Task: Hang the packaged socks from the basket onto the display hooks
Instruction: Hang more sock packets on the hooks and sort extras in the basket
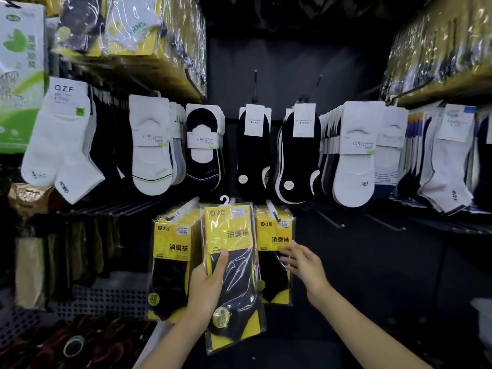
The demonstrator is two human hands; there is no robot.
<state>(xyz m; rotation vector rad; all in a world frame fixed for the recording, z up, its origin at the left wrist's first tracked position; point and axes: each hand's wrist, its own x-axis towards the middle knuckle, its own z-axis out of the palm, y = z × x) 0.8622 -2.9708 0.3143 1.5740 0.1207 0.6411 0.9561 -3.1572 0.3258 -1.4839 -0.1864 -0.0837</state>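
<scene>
My left hand grips a yellow and black sock pack by its left edge, thumb on the front. The pack is upright, with its white plastic hanger at the top. Behind it hang two rows of the same yellow packs, the left row and the right row, each on a display hook. My right hand is open, its fingers spread by the pack's right edge and touching the front pack of the right row. The basket is not in view.
White and black low-cut socks hang in a row above. Bare display hooks stick out at the right of the yellow packs. Yellow-backed packs fill the upper left and upper right. Dark goods hang at the lower left.
</scene>
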